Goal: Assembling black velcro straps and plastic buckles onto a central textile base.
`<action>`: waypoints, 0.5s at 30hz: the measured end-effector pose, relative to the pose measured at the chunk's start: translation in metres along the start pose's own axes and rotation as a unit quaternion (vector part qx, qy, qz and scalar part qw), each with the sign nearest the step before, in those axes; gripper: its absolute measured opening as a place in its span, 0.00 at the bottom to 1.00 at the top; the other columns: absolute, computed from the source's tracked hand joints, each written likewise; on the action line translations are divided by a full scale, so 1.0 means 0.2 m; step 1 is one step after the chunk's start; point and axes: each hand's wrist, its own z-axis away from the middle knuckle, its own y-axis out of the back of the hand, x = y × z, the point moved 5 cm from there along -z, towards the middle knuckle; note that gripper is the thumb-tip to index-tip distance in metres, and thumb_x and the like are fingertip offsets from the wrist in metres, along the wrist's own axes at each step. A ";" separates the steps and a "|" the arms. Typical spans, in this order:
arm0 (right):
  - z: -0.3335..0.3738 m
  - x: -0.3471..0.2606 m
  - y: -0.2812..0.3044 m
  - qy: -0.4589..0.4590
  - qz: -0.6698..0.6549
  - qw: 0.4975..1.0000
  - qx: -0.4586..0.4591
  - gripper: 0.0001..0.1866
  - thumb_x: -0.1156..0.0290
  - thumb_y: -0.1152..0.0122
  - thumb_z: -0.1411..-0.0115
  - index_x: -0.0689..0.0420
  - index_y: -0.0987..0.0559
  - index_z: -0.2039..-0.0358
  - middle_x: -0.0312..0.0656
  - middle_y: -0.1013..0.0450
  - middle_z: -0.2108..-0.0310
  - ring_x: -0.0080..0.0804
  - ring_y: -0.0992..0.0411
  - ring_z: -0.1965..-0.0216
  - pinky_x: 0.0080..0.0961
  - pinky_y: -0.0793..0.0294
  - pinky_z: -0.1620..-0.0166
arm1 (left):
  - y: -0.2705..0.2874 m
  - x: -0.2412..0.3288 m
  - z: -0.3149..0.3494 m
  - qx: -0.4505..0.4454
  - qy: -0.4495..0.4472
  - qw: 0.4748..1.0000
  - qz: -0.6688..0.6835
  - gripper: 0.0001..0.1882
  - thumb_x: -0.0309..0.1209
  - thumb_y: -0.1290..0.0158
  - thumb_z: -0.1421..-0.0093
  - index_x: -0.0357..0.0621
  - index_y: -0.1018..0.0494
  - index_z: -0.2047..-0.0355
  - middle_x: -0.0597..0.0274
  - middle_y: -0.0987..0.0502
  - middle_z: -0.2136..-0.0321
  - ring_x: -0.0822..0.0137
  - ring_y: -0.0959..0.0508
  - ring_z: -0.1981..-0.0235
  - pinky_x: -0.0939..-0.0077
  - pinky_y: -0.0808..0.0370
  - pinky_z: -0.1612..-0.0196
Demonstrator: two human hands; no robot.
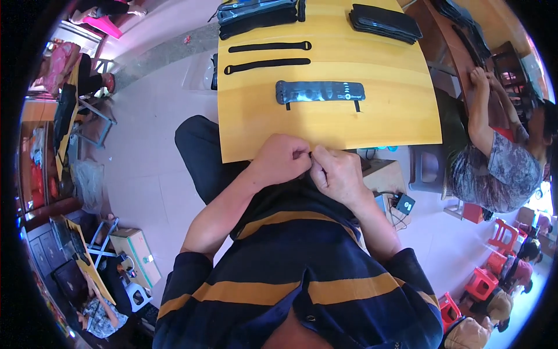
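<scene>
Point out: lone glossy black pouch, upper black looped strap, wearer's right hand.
Lone glossy black pouch (317,92): head view, middle of its body.
Upper black looped strap (267,47): head view, mid-length.
Wearer's right hand (342,174): head view, back of hand.

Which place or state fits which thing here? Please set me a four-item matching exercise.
Things:
1. black straps
2. dark pouch
3. stack of dark packets
4. wearer's fingers

Places or states:
A. near the table's far right corner
B. at its near edge
C. paired, ring ends opposite
D. two short black tabs showing beneath

Pairs: 1-C, 2-D, 3-A, 4-B
</scene>
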 end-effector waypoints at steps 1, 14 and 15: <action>0.00 -0.01 0.00 0.002 0.000 1.000 -0.002 0.05 0.74 0.40 0.44 0.55 0.29 0.73 0.46 0.27 0.81 0.49 0.24 0.77 0.42 0.25 0.74 | 0.00 -0.01 0.00 0.002 0.001 1.000 0.001 0.08 0.26 0.47 0.46 0.37 0.27 0.81 0.58 0.24 0.86 0.64 0.26 0.84 0.67 0.29 0.76; 0.00 0.00 0.05 -0.079 -0.142 0.986 -0.044 0.12 0.66 0.42 0.34 0.59 0.30 0.70 0.53 0.31 0.79 0.56 0.27 0.75 0.40 0.30 0.73 | -0.02 -0.01 0.04 -0.004 -0.005 0.975 0.222 0.10 0.24 0.46 0.42 0.38 0.33 0.80 0.67 0.36 0.87 0.79 0.36 0.82 0.75 0.38 0.78; 0.00 0.00 0.05 -0.079 -0.149 0.984 -0.062 0.13 0.63 0.43 0.32 0.59 0.30 0.69 0.53 0.30 0.78 0.58 0.27 0.74 0.41 0.30 0.72 | -0.01 0.00 0.04 0.006 -0.026 0.981 0.193 0.11 0.24 0.46 0.42 0.38 0.33 0.80 0.67 0.37 0.87 0.79 0.37 0.82 0.75 0.39 0.78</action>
